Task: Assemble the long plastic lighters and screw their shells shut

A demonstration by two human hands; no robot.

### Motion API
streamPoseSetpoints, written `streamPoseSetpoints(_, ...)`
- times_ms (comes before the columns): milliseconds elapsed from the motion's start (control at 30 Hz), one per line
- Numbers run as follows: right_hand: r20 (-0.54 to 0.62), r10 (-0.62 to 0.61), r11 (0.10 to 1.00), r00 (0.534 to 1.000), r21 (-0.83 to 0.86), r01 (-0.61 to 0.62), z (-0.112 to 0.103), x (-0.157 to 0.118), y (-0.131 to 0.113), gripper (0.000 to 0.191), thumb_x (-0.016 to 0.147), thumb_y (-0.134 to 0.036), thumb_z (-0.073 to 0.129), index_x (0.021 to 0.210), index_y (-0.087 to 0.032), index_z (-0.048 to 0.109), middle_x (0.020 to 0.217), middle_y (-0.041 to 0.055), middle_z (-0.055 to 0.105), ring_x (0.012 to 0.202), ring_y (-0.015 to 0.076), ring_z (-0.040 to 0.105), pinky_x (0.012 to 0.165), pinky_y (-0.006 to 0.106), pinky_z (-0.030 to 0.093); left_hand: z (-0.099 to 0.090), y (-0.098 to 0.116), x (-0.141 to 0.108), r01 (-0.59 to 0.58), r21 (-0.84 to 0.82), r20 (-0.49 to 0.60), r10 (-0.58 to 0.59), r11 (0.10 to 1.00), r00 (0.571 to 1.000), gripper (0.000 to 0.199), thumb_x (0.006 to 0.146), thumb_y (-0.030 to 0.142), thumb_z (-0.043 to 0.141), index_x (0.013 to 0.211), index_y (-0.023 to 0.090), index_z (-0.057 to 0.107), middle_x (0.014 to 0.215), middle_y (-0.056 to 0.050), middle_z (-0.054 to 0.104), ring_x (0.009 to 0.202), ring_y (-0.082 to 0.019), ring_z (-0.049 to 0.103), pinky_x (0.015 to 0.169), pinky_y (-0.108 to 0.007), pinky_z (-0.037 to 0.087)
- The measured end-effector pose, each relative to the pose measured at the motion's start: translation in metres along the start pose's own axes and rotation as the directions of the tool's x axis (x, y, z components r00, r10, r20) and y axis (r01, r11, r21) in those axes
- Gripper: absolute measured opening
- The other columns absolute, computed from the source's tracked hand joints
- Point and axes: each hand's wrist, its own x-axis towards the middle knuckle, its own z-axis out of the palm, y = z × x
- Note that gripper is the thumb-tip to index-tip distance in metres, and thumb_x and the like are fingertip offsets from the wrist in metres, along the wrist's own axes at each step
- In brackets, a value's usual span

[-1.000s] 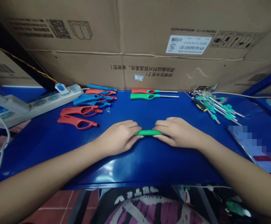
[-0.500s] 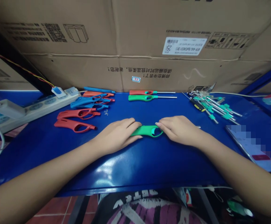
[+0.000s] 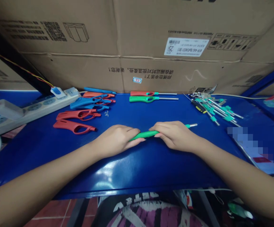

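Note:
A green long-necked lighter (image 3: 144,135) is held between both hands over the blue table, edge-on to me. My left hand (image 3: 115,140) is closed around its handle end. Around its neck end my right hand (image 3: 176,135) is wrapped, with a short teal and metal tip poking out to the right. Fingers hide much of the body and the trigger. Beyond the hands lie a red lighter (image 3: 140,93) and another green lighter (image 3: 141,99), both with metal tubes pointing right.
Red casings (image 3: 72,126) and blue casings (image 3: 82,103) lie at left, with small screws (image 3: 106,113) beside them. A power strip (image 3: 40,108) stands behind. At right are metal tubes with teal parts (image 3: 218,108), a screwdriver (image 3: 199,107) and a phone (image 3: 255,151). Cardboard (image 3: 137,37) walls the back.
The green lighter has rolled from its flat side onto its edge, so its trigger opening no longer shows. My right hand has shifted slightly left, and more of the tip shows.

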Motion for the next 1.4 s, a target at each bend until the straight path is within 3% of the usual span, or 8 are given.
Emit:
streamPoseSetpoints(133, 0.020, -0.039, 0.999, 0.999, -0.025, 0.040, -0.004, 0.001, -0.001, 0.033, 0.106, -0.034, 0.039, 0.126, -0.019, 0.060, 0.113, 0.0059, 0.072, 0.098, 0.0183, 0.069, 0.074, 0.029, 0.047, -0.003, -0.001, 0.001, -0.032, 0.020, 0.016, 0.032, 0.999, 0.999, 0.042, 0.106, 0.046, 0.038, 0.092, 0.016, 0.064, 0.075, -0.002, 0.068, 0.067, -0.018, 0.066, 0.063, -0.029, 0.044)
streamPoseSetpoints(300, -0.068, -0.053, 0.990, 0.996, -0.131, 0.043, -0.003, -0.001, -0.004, 0.032, 0.106, -0.033, 0.038, 0.108, -0.018, 0.066, 0.099, 0.0048, 0.077, 0.080, 0.0167, 0.071, 0.065, 0.027, 0.044, -0.002, 0.008, 0.000, 0.047, 0.005, 0.110, -0.048, 0.999, 0.993, 0.038, 0.107, 0.042, 0.033, 0.101, 0.018, 0.061, 0.077, -0.003, 0.070, 0.067, -0.021, 0.068, 0.060, -0.030, 0.047)
streamPoseSetpoints(433, -0.075, 0.008, 0.986, 0.997, -0.164, -0.020, 0.003, 0.000, -0.012, 0.034, 0.107, -0.032, 0.036, 0.107, -0.018, 0.066, 0.098, 0.0059, 0.077, 0.080, 0.0171, 0.071, 0.063, 0.027, 0.044, 0.000, 0.020, 0.000, 0.084, -0.081, 0.091, -0.076, 0.993, 0.993, 0.030, 0.105, 0.037, 0.041, 0.126, 0.017, 0.051, 0.107, -0.007, 0.073, 0.086, -0.023, 0.073, 0.067, -0.031, 0.053)
streamPoseSetpoints(600, 0.009, 0.037, 0.993, 0.999, -0.108, -0.036, -0.002, 0.005, -0.018, 0.035, 0.107, -0.038, 0.037, 0.118, -0.017, 0.063, 0.104, 0.0080, 0.073, 0.086, 0.0199, 0.069, 0.068, 0.031, 0.047, -0.002, 0.018, 0.001, 0.101, -0.039, 0.119, -0.096, 0.994, 0.988, 0.032, 0.105, 0.044, 0.039, 0.108, 0.019, 0.059, 0.095, -0.005, 0.072, 0.078, -0.020, 0.071, 0.064, -0.028, 0.051)
streamPoseSetpoints(800, -0.037, 0.127, 0.951, 0.991, -0.279, -0.133, -0.026, -0.004, 0.010, 0.037, 0.097, -0.037, 0.056, 0.128, -0.016, 0.059, 0.122, 0.0138, 0.067, 0.110, 0.0306, 0.060, 0.092, 0.045, 0.043, -0.007, -0.008, 0.000, 0.163, 0.053, 0.083, -0.167, 0.985, 0.982, 0.029, 0.104, 0.042, 0.042, 0.107, 0.019, 0.060, 0.094, -0.005, 0.072, 0.076, -0.020, 0.070, 0.062, -0.028, 0.047)
streamPoseSetpoints(1000, -0.075, 0.296, 0.877, 0.952, -0.373, -0.302, -0.030, -0.013, 0.041, 0.017, 0.095, -0.027, 0.056, 0.106, -0.017, 0.063, 0.109, 0.0113, 0.069, 0.103, 0.0299, 0.060, 0.089, 0.043, 0.039, -0.005, -0.026, 0.001, 0.249, 0.074, 0.068, -0.254, 0.966, 0.965, 0.030, 0.103, 0.044, 0.044, 0.108, 0.019, 0.060, 0.101, -0.004, 0.072, 0.081, -0.020, 0.071, 0.062, -0.026, 0.046)
streamPoseSetpoints(1300, -0.032, 0.132, 0.986, 0.991, -0.098, -0.135, -0.024, -0.004, 0.024, 0.019, 0.102, -0.030, 0.048, 0.105, -0.019, 0.064, 0.101, 0.0078, 0.068, 0.095, 0.0220, 0.060, 0.093, 0.039, 0.038, -0.002, -0.020, 0.001, 0.158, 0.100, -0.033, -0.156, 0.982, 0.987, 0.034, 0.104, 0.045, 0.044, 0.119, 0.021, 0.061, 0.103, -0.005, 0.069, 0.086, -0.019, 0.068, 0.067, -0.026, 0.049)
streamPoseSetpoints(1400, -0.053, 0.078, 0.991, 0.996, -0.106, -0.084, -0.020, -0.001, 0.016, 0.022, 0.102, -0.032, 0.049, 0.108, -0.018, 0.064, 0.103, 0.0091, 0.069, 0.096, 0.0223, 0.061, 0.094, 0.040, 0.039, 0.000, -0.016, 0.001, 0.132, 0.086, -0.027, -0.130, 0.988, 0.991, 0.034, 0.104, 0.043, 0.043, 0.121, 0.021, 0.062, 0.102, -0.005, 0.069, 0.087, -0.018, 0.068, 0.068, -0.025, 0.050)
